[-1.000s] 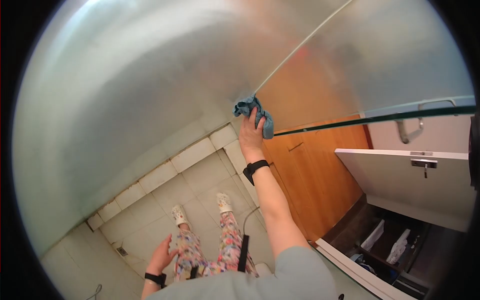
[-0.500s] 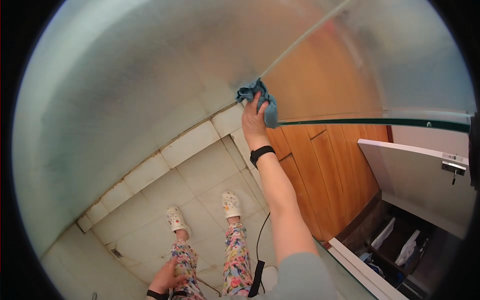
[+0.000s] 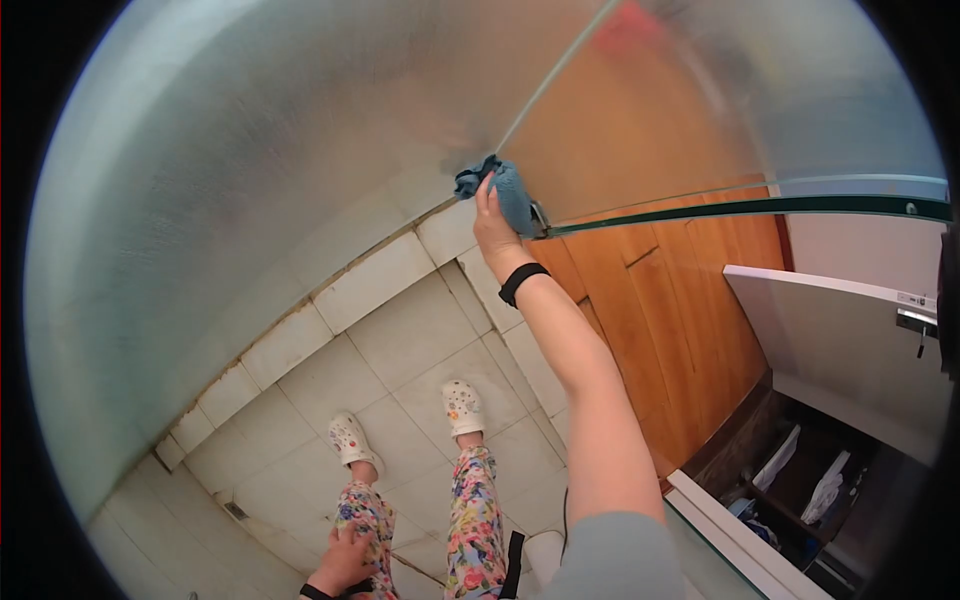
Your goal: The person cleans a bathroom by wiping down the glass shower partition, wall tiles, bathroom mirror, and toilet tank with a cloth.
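- Right hand (image 3: 493, 228): fingers curled over a crumpled blue fabric cloth (image 3: 513, 196), apparently against the glass.
- Cloth's place: at the end of a pale straight seam (image 3: 556, 72) in the translucent glass panel (image 3: 300, 180).
- Step, as judged: wiping that corner; next move calls for steady pressure.
- Left hand (image 3: 345, 560): loosely spread, seemingly empty, over multicoloured floral trousers (image 3: 475, 525).

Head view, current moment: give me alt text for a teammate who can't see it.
The right hand holds a bunched blue cloth to hazy glass, at the lower end of a panel seam. The left hand, seemingly empty, is by floral trousers. Pale clogs stand on light tiles; a wood-plank floor lies right.
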### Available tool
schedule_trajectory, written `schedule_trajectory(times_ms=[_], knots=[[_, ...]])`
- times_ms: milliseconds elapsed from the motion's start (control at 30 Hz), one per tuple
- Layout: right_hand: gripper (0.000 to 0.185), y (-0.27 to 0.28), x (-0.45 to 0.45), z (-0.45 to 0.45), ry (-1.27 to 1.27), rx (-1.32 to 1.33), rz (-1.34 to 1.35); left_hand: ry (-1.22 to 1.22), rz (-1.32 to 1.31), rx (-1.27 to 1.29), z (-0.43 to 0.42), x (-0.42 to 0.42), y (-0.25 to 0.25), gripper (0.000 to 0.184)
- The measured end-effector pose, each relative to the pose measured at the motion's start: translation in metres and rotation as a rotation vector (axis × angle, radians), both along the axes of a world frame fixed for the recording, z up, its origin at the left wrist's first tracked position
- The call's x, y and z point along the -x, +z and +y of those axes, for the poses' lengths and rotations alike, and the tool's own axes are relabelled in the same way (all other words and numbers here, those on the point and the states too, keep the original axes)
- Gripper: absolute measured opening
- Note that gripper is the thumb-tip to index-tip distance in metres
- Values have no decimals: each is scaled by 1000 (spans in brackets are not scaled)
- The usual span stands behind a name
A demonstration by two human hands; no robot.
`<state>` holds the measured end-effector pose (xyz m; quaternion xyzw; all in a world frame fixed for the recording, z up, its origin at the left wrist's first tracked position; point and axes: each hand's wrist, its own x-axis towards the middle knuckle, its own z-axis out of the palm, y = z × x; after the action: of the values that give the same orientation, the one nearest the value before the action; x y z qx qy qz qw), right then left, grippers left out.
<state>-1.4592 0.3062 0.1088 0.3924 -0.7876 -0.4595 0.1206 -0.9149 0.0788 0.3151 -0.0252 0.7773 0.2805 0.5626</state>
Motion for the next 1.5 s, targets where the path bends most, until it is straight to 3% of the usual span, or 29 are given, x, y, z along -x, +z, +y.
schedule_trajectory(times_ms=[33,200,267,333,400,433,567,733,867,933,1033,1067,1133,1200,1267,1333,1433,1500], knots=[[37,-46,8,4,-6,21,40,1,-20,-9,0,3,1,78],[43,-85,3,6,-12,102,32,19,-32,10,-1,0,-4,75],[43,-91,6,3,55,-116,-6,-18,-6,-2,0,5,-11,70],[41,-100,7,2,33,-138,-76,22,-6,4,5,17,-4,65],[40,-120,12,-1,91,-431,-219,52,-6,16,9,24,0,61],[40,-127,16,-5,94,-417,-213,62,-3,38,10,23,-3,61],[39,-125,5,2,85,-446,-185,185,14,21,8,26,3,60],[37,-98,-19,4,15,-422,-177,148,32,-2,4,21,-3,57],[33,-81,-34,7,-231,-343,-645,40,3,-113,-12,4,-15,66],[30,-62,-46,10,-463,303,-688,78,27,-96,-5,10,-6,60],[40,24,-64,-2,-794,1151,-780,82,113,-107,-8,-10,-20,55],[40,44,-69,-4,-795,1168,-759,54,162,-134,-12,-19,-27,55],[45,84,-75,-11,-952,2340,-1003,-3,151,-148,-18,-13,-29,54],[49,195,-83,-34,-658,2772,-940,-52,-17,-178,-30,-16,-35,63],[51,283,-85,-51,-253,2795,-681,-78,17,-197,-40,-21,-43,63],[54,322,-71,-66,105,2706,-511,-116,38,-266,-44,-23,-46,61],[52,390,-21,-109,364,2273,-60,-109,40,-302,-48,-25,-45,61],[52,400,-6,-123,400,2184,44,-134,32,-287,-50,-29,-44,60]])
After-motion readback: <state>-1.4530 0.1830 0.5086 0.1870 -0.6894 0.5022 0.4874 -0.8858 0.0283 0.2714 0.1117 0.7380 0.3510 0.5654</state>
